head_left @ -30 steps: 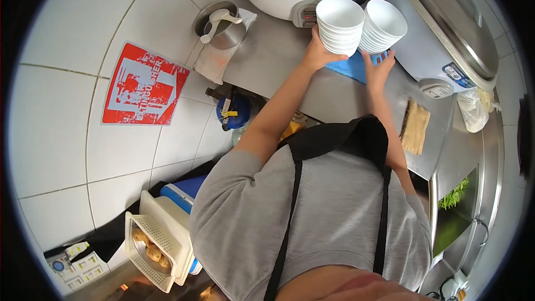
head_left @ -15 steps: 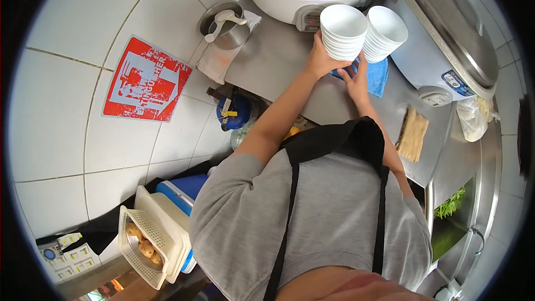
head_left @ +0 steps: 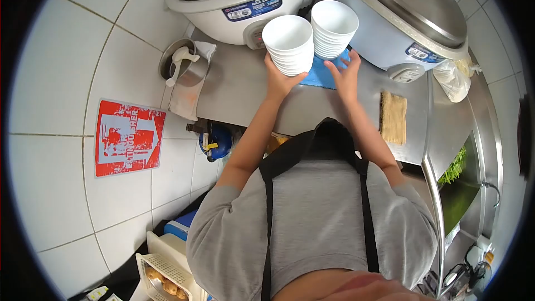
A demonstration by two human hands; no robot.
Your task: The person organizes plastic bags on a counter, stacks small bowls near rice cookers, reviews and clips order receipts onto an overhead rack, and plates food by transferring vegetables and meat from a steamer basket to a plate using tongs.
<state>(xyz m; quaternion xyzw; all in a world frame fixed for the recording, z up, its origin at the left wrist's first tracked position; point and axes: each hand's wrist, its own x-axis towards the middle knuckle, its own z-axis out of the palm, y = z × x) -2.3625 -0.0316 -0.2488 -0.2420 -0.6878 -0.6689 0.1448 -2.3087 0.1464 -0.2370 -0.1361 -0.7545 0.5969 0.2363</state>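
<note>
White wall tiles [head_left: 50,83] bound the workspace on the left, and a stainless-steel worktop [head_left: 239,86] extends from them toward the right. Two rice cookers limit the rear: the left rice cooker [head_left: 231,25] stands behind the left part of the surface, and the right rice cooker [head_left: 379,36] stands at an angle behind the right part. The front edge of the worktop passes beneath both forearms. Exposed steel lies between the left hand [head_left: 282,82] and the metal pot [head_left: 193,73], which contains a white scoop [head_left: 179,58]. A second strip of steel separates the right hand [head_left: 346,75] from the tan cloth [head_left: 393,117].

Two stacks of nested white bowls are located side by side, openings upward, in front of the gap between the cookers. The left stack [head_left: 290,44] is held by the left hand, with fingers at its left side and thumb across its lower right. The right stack [head_left: 333,29] is just behind and to the right, at the far part of the blue cloth [head_left: 320,76]. The right hand is spread, thumb and fingers apart, just below the right stack and beside the blue cloth; whether it touches either cannot be determined.
</note>
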